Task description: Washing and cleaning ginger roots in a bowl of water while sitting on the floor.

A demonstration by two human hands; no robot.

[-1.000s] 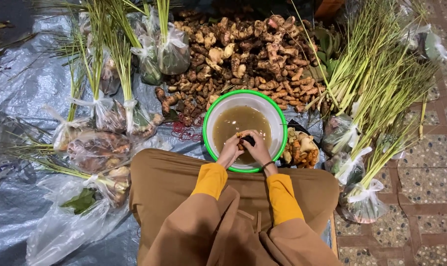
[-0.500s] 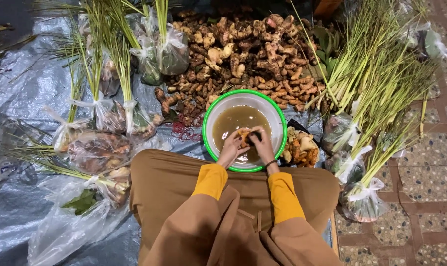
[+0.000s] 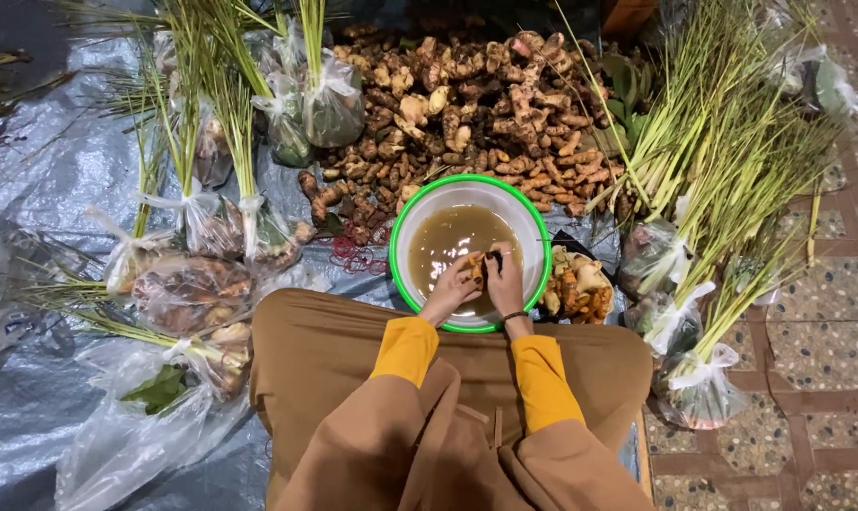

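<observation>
A white basin with a green rim (image 3: 405,222) stands in front of my knees, filled with murky brown water. Both hands are over its near side. My left hand (image 3: 451,287) and my right hand (image 3: 506,280) together grip a small orange-brown root piece (image 3: 474,266) just above the water. A dark band circles my right wrist. My yellow sleeves and brown robe fill the bottom of the view.
A heap of ginger-like roots (image 3: 467,104) lies beyond the basin. A smaller pile of orange peeled roots (image 3: 580,284) sits to its right. Lemongrass bundles in plastic bags (image 3: 722,170) spread right, more bagged bundles (image 3: 202,218) left, on a grey tarp (image 3: 41,189).
My hands have shifted slightly within the basin, turning the root piece between the fingers. Everything else stays put.
</observation>
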